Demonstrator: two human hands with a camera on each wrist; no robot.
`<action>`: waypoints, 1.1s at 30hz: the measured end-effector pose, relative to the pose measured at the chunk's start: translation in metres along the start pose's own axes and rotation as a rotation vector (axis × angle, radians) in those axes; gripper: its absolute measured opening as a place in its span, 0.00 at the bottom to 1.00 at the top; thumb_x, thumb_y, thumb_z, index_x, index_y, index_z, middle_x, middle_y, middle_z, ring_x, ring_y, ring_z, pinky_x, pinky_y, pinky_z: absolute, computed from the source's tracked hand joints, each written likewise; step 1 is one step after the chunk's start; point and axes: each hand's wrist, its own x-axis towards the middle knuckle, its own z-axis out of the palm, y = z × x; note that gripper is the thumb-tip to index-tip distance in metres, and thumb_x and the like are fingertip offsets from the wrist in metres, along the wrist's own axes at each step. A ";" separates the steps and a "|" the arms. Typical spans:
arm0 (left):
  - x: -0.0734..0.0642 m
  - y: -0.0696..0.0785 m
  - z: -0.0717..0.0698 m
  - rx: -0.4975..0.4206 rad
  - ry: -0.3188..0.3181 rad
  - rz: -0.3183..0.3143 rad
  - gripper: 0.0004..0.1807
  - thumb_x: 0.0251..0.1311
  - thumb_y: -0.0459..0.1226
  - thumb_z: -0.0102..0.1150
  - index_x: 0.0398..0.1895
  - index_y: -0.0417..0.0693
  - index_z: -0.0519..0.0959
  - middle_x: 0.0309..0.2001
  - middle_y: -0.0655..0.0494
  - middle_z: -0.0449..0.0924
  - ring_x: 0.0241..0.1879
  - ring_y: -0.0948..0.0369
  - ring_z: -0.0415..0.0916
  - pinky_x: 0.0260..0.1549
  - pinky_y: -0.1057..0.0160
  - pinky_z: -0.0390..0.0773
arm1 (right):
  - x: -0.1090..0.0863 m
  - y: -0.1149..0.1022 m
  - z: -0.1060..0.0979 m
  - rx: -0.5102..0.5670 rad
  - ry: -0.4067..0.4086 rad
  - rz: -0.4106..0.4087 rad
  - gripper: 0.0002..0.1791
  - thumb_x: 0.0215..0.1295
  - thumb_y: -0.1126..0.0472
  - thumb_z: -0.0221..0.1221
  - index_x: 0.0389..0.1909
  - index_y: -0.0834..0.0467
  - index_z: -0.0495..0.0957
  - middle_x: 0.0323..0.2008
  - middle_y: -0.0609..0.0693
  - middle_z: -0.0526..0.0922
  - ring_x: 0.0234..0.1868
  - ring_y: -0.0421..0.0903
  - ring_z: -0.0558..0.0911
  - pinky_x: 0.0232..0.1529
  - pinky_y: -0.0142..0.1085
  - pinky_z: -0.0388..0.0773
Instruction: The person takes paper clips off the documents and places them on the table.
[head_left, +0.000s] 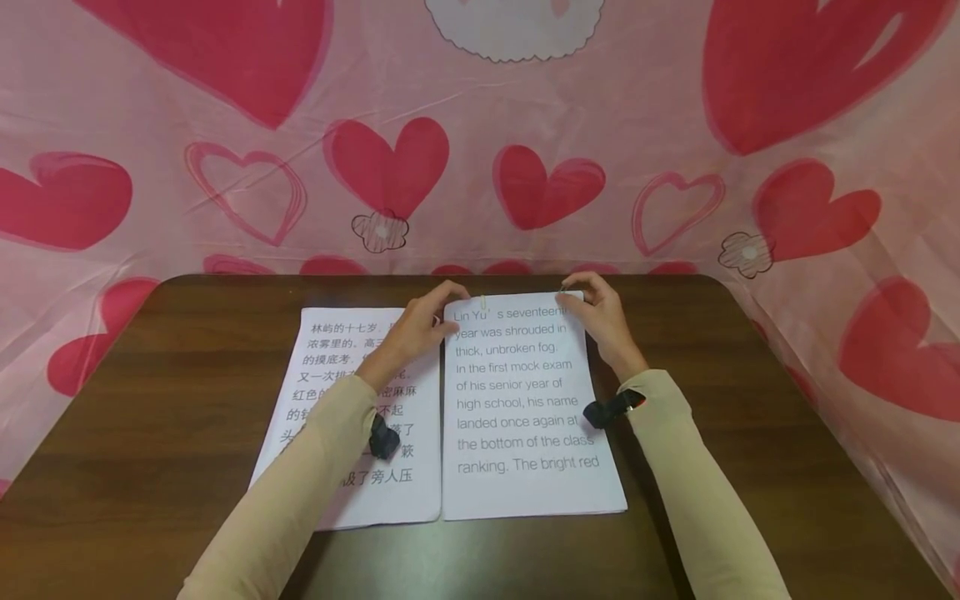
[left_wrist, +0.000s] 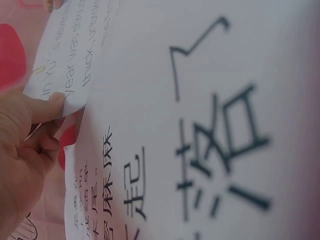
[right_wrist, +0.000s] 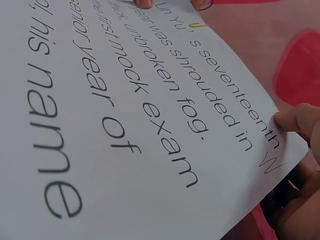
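Observation:
A white stack of paper with large English print lies on the table, a yellow paper clip on its top edge. At its top left corner, my left hand pinches the paper, thumb on the printed face in the left wrist view. My right hand pinches the top right corner; in the right wrist view its other fingers are partly behind the sheet. A thin zigzag mark shows by that corner. Under my left forearm lies paper with Chinese print, partly covered.
The dark wooden table extends to both sides of the papers. Behind its far edge hangs a pink cloth with red hearts. Black straps with small devices sit on both wrists, over beige sleeves.

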 end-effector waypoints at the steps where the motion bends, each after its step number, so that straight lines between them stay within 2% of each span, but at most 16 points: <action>1: 0.000 0.000 0.000 -0.002 -0.001 -0.004 0.26 0.63 0.27 0.62 0.62 0.54 0.70 0.59 0.51 0.79 0.47 0.53 0.75 0.51 0.57 0.75 | 0.000 0.000 -0.001 0.011 0.004 0.002 0.15 0.66 0.63 0.63 0.51 0.59 0.75 0.23 0.39 0.83 0.23 0.38 0.81 0.25 0.30 0.77; 7: 0.002 -0.001 0.002 -0.012 0.000 -0.002 0.26 0.63 0.26 0.62 0.62 0.52 0.70 0.59 0.51 0.79 0.47 0.53 0.75 0.52 0.56 0.75 | 0.001 -0.001 -0.006 0.062 0.034 -0.027 0.14 0.66 0.66 0.63 0.50 0.63 0.74 0.25 0.36 0.84 0.28 0.35 0.81 0.32 0.27 0.74; 8: 0.002 -0.001 0.003 -0.013 0.001 -0.001 0.26 0.63 0.26 0.62 0.61 0.53 0.70 0.58 0.50 0.79 0.47 0.53 0.76 0.52 0.56 0.75 | 0.000 -0.002 -0.008 0.061 0.045 -0.032 0.14 0.66 0.66 0.62 0.50 0.63 0.74 0.25 0.36 0.84 0.26 0.34 0.79 0.30 0.27 0.72; 10: 0.002 -0.001 0.004 -0.013 0.004 0.000 0.26 0.63 0.26 0.62 0.61 0.53 0.70 0.58 0.50 0.79 0.46 0.53 0.76 0.51 0.56 0.76 | 0.000 -0.004 -0.012 0.041 0.072 -0.039 0.14 0.66 0.66 0.62 0.50 0.63 0.75 0.26 0.35 0.84 0.28 0.35 0.78 0.30 0.27 0.69; 14: 0.002 0.000 0.004 -0.008 0.005 -0.009 0.26 0.63 0.26 0.62 0.61 0.54 0.70 0.57 0.50 0.79 0.45 0.53 0.75 0.50 0.57 0.75 | -0.001 -0.006 -0.026 -0.046 0.104 -0.061 0.15 0.67 0.63 0.63 0.52 0.63 0.76 0.26 0.34 0.84 0.32 0.36 0.80 0.36 0.27 0.72; 17: 0.001 0.001 0.004 -0.002 0.006 -0.014 0.26 0.63 0.26 0.62 0.61 0.54 0.70 0.57 0.50 0.79 0.45 0.53 0.74 0.49 0.57 0.75 | -0.002 -0.006 -0.042 -0.156 0.098 -0.098 0.18 0.67 0.61 0.64 0.53 0.65 0.77 0.27 0.34 0.85 0.37 0.33 0.85 0.44 0.27 0.76; 20: 0.001 0.001 0.003 0.000 0.005 -0.011 0.26 0.63 0.27 0.62 0.62 0.54 0.69 0.57 0.50 0.79 0.46 0.53 0.74 0.50 0.57 0.75 | -0.004 -0.005 -0.060 -0.342 0.102 -0.118 0.16 0.66 0.58 0.66 0.51 0.61 0.81 0.30 0.38 0.88 0.33 0.29 0.84 0.38 0.24 0.76; 24: 0.001 0.001 0.002 -0.002 -0.002 -0.022 0.26 0.64 0.28 0.62 0.63 0.54 0.69 0.57 0.50 0.78 0.47 0.53 0.74 0.50 0.57 0.74 | -0.009 -0.005 -0.083 -0.597 0.095 -0.090 0.12 0.65 0.56 0.66 0.47 0.55 0.84 0.37 0.54 0.90 0.30 0.29 0.79 0.32 0.26 0.73; 27: 0.000 0.001 0.002 -0.003 -0.006 -0.038 0.26 0.64 0.28 0.62 0.63 0.54 0.69 0.57 0.50 0.78 0.48 0.52 0.74 0.51 0.56 0.74 | -0.013 -0.003 -0.096 -0.696 0.052 -0.055 0.12 0.66 0.56 0.66 0.48 0.56 0.84 0.39 0.62 0.88 0.30 0.35 0.78 0.32 0.28 0.74; 33: 0.000 0.001 0.004 -0.006 -0.011 -0.051 0.26 0.64 0.28 0.62 0.63 0.55 0.69 0.59 0.51 0.78 0.50 0.52 0.74 0.56 0.54 0.74 | -0.017 0.002 -0.110 -0.789 -0.060 0.030 0.14 0.69 0.56 0.63 0.50 0.59 0.82 0.41 0.63 0.86 0.38 0.52 0.80 0.38 0.35 0.74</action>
